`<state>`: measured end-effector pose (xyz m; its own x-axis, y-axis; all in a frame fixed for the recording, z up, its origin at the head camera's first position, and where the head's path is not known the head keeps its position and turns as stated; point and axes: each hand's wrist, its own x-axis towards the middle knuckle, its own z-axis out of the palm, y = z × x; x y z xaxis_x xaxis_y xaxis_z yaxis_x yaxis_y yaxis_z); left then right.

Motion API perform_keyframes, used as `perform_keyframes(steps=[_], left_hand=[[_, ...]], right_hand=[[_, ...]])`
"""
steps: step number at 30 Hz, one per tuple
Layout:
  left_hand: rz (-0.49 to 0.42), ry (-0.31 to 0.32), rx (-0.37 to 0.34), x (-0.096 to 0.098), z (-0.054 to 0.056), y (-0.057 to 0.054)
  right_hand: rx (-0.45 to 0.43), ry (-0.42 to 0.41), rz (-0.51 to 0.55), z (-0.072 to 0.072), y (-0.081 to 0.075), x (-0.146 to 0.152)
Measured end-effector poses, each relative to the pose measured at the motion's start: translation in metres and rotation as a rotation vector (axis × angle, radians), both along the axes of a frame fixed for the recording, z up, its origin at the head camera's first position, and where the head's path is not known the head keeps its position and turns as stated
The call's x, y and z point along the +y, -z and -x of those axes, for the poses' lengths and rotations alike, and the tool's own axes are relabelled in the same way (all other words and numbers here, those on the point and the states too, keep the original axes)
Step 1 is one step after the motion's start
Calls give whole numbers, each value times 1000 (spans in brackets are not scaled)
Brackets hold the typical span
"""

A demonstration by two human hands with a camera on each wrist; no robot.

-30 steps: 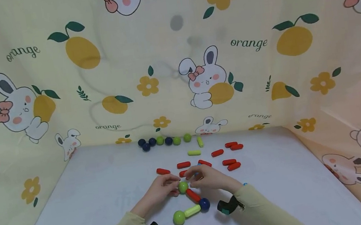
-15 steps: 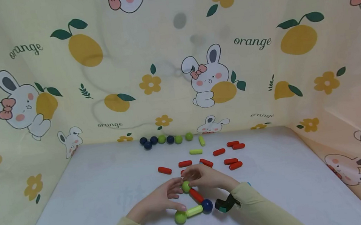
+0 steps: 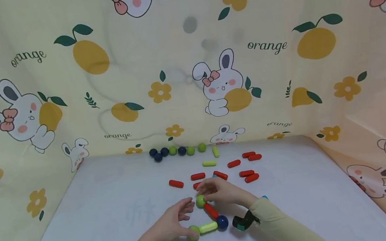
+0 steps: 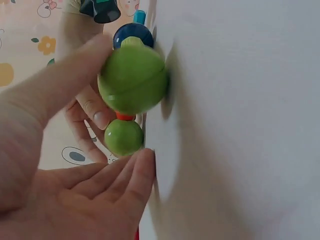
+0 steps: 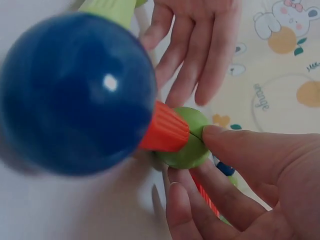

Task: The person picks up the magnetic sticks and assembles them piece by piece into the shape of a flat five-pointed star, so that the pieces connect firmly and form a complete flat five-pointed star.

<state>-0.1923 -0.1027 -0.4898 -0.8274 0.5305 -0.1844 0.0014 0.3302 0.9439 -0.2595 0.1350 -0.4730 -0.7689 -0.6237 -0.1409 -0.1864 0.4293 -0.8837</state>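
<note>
While right hand [image 3: 222,190] pinches green ball [image 3: 200,201], left hand [image 3: 166,225] spread, thumb touching nearer ball [image 4: 134,80]

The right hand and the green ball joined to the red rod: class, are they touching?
Touching. The right wrist view shows the right hand with its thumb tip against the green ball, no gap between them.

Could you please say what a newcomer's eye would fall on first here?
Probably the rabbit-print cloth, filling the upper head view. Then the chain of balls and sticks, low in that view: the right hand pinches its far green ball, the left hand is at its near green ball. Loose red sticks lie beyond.
</note>
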Motion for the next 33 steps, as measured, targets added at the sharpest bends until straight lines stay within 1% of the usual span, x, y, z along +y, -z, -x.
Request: perform_keyframes(steps=[3,6,9,11,14,16,18,22,24,28,33], left_hand=[[-14,-22,59,-4,0,0],[-14,-76,115,-9,3,0],[4,-131,173,-13,7,3],[35,-162,219,-15,11,5],[70,-185,276,-16,18,6],[92,-186,293,-17,21,5],[98,-173,296,-17,24,4],[93,-146,301,-16,27,0],[96,-148,305,-16,28,0],[131,-193,322,-16,29,1],[163,-286,320,-19,27,1]], right_hand=[[9,16,3,1,2,6],[-1,31,8,1,4,11],[-8,38,0,-2,5,16],[-7,37,-6,-5,5,20],[-1,22,-13,-10,5,23],[-4,10,-15,-13,6,24],[0,0,-22,-15,7,23],[44,-15,-47,-16,9,21],[68,-19,-56,-16,10,20],[83,-2,-75,-18,10,21],[101,27,-92,-23,10,23]])
